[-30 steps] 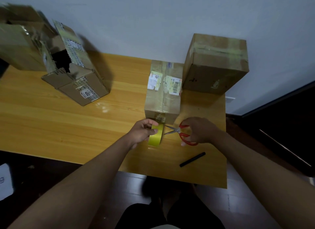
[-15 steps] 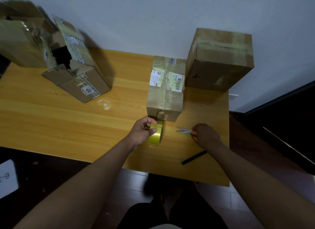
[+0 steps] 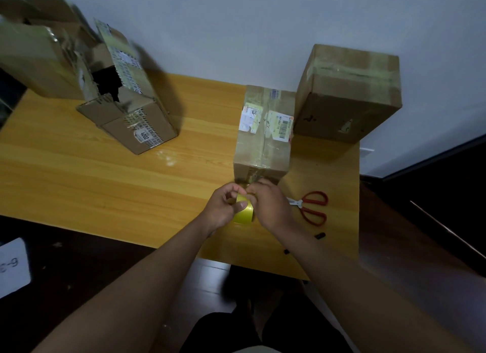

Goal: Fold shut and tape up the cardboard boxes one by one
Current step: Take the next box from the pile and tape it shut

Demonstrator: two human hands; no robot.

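The head view showed the left hand (image 3: pixel 223 208) grasping the yellow tape roll (image 3: pixel 244 213) just before the middle box (image 3: pixel 264 140), probably to steady it, while the right hand (image 3: pixel 267 205) pinched at its top, probably seeking the tape end. The scissors (image 3: pixel 311 207) lay released beside.

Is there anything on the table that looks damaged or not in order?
Yes. The open box at the far left lies tipped on its side, with torn, ragged flaps around a dark opening. The scissors lie open beside the right hand.
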